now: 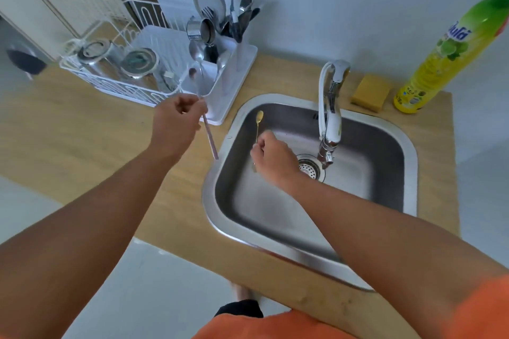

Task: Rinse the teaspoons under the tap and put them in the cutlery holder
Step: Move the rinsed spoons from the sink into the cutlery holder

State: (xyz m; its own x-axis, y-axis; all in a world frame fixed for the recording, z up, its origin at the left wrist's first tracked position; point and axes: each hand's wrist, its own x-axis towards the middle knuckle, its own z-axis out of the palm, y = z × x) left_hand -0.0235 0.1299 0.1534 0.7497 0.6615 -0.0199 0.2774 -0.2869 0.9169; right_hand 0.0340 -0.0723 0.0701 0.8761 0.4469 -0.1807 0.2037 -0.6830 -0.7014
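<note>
My left hand (177, 118) pinches a pink-handled teaspoon (210, 137) just in front of the white cutlery holder (213, 82); its handle slants down toward the sink's left rim and its bowl end points into the holder. My right hand (271, 157) grips a gold teaspoon (259, 121) by the handle over the left part of the steel sink (407, 157), bowl pointing away from me. The tap (330, 107) arches over the drain (309, 168), to the right of that hand. I see no water running.
A white wire dish rack (110, 74) with steel cups stands left of the holder, which holds several spoons, forks and a strainer. A yellow sponge (370, 92) and a green-yellow dish soap bottle (446, 55) sit behind the sink on the wooden counter (68, 132).
</note>
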